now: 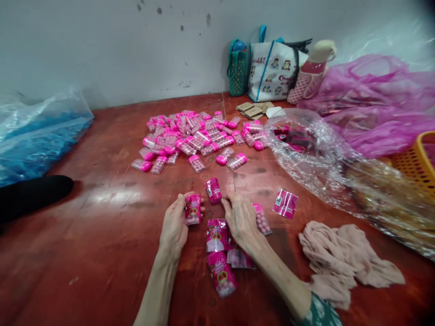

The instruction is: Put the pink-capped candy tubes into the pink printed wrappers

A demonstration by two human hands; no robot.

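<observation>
On the red floor (102, 235), near centre: left hand (175, 226) pinches a wrapped pink packet (192, 209) upright, thumb and fingers closed on its sides. Right hand (240, 219) lies fingers down, loosely spread, tips touching a second packet (213, 189) just ahead of them. A candy box (262, 219) lies against its right edge. Three more wrapped packs (220, 253) lie between the wrists.

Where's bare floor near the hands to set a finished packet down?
Bare floor lies left of the left hand, up to the blue bag, and between both hands and the candy pile. Crowded: packets by the right hand, beige cloth.
</observation>
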